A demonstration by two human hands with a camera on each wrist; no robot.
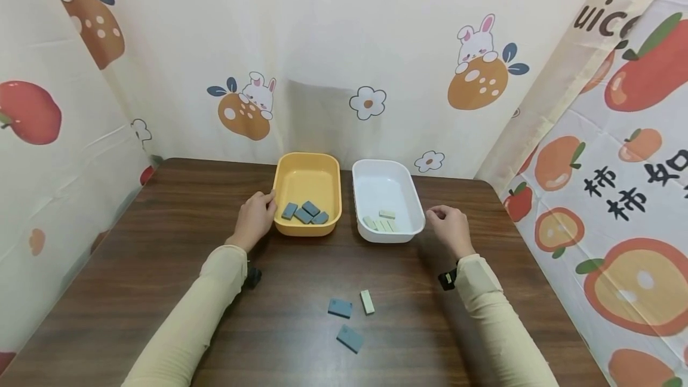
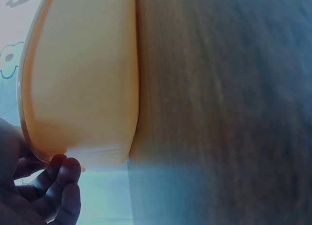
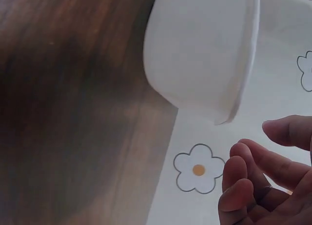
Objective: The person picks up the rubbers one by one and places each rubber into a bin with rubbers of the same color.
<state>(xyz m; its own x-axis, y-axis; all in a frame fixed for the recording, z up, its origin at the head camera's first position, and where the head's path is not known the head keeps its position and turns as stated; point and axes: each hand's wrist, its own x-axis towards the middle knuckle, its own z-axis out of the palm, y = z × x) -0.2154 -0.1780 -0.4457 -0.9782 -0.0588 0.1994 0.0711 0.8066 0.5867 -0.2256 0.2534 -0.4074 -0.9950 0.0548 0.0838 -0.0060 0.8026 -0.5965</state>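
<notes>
Pinching the yellow tray [image 1: 308, 184] near the desk's [image 1: 134, 291] far edge, the left grip [image 1: 255, 220] leaves the right grip [image 1: 450, 229] loosely spread beside the white tray [image 1: 384, 187], most blocks [image 1: 303, 215] seemingly placed, three loose blocks [image 1: 340, 308] nearer the front edge.

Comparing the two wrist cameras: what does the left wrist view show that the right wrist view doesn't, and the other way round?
Left wrist only: the yellow tray, with the left hand gripping its rim.
Right wrist only: the white tray, with the right hand beside it, apart.
Both: the brown tabletop and flower-printed cloth.
</notes>
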